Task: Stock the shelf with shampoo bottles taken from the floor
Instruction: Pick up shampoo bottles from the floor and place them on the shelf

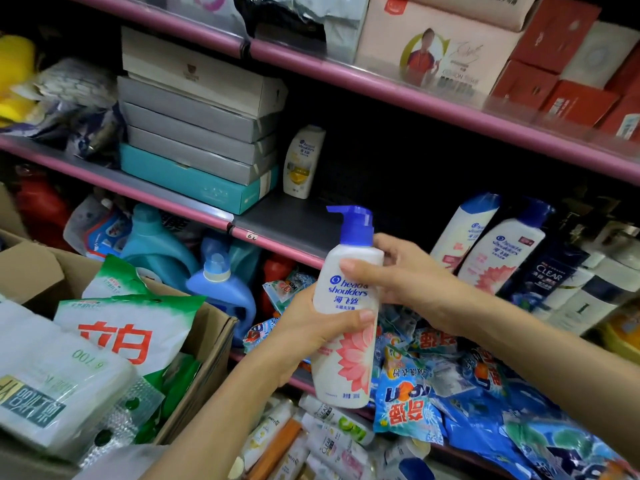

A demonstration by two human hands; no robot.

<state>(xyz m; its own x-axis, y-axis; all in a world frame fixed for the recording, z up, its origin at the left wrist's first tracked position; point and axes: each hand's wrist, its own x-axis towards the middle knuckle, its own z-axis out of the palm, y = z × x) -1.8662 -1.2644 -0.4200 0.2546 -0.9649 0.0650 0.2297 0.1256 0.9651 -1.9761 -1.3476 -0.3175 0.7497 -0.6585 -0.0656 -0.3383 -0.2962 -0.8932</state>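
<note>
We hold the pump bottle upright before the shelf; our left hand wraps its middle, our right hand grips its shoulder. Carrying seems done; next, we judge, set it beside the small shampoo bottle.

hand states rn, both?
Left hand: holding the pump bottle, gripped round its middle.
Right hand: holding the same bottle, fingers round its shoulder just under the pump.

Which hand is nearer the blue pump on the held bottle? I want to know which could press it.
Right. The right hand grips the bottle at its shoulder, just below the blue pump. The left hand holds the bottle's middle, lower down.
</note>
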